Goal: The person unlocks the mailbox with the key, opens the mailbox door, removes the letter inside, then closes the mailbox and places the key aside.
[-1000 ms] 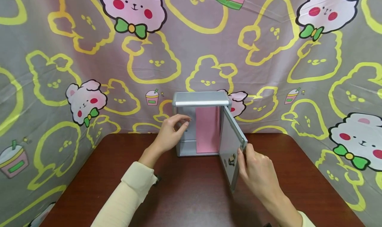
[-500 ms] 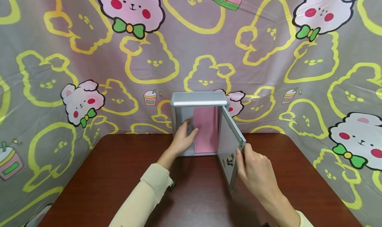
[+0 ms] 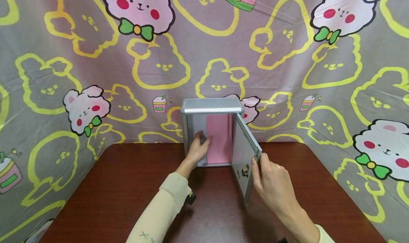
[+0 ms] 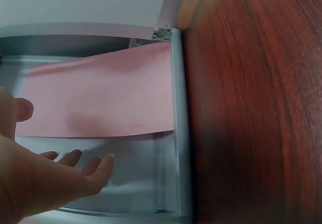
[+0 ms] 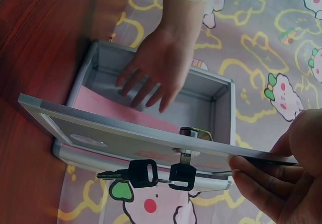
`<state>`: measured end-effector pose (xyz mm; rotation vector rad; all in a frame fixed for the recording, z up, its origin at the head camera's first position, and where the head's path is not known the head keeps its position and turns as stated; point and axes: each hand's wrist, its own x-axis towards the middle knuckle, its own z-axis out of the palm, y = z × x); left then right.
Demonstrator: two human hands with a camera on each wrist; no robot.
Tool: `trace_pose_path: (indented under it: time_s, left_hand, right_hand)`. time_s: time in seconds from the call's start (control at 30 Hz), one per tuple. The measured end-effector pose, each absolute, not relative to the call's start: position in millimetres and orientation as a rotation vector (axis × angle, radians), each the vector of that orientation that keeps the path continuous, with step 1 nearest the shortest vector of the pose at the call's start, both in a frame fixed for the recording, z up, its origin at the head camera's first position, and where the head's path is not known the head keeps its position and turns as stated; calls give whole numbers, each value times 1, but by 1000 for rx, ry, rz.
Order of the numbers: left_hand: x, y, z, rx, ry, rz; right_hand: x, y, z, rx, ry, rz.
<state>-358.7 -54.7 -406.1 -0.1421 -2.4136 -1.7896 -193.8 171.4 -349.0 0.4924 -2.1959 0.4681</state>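
A grey metal lockbox (image 3: 212,105) stands upright on the table, its door (image 3: 243,152) swung wide toward the right. Inside leans a pink sheet (image 3: 218,138), covering the right part of the interior. My left hand (image 3: 197,151) reaches into the opening beside the sheet's left edge. In the left wrist view its fingers (image 4: 103,171) are spread and hold nothing; whether they touch the back wall I cannot tell. The door's free edge is pinched by my right hand (image 3: 277,182). Two black-headed keys (image 5: 143,173) hang from the door's lock (image 5: 185,153).
Under the box lies a dark reddish-brown tabletop (image 3: 127,200). Behind and on both sides hangs a grey cloth (image 3: 281,19) printed with cartoon figures. The door projects forward over the table, to the right of my left forearm.
My left hand has moved right and forward from the box's left side into its opening. The right hand keeps its hold on the door, which has barely moved.
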Motion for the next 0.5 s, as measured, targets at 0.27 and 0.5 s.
trace_pose_path:
  time_s: [0.27, 0.5]
  left_hand:
    - [-372, -46, -421, -93, -2353, -1917]
    - [-379, -40, -431, -67, -2290, -2027]
  right_hand:
    - [-194, 171, -349, 483, -2202, 463]
    - [-194, 172, -350, 472, -2208, 468]
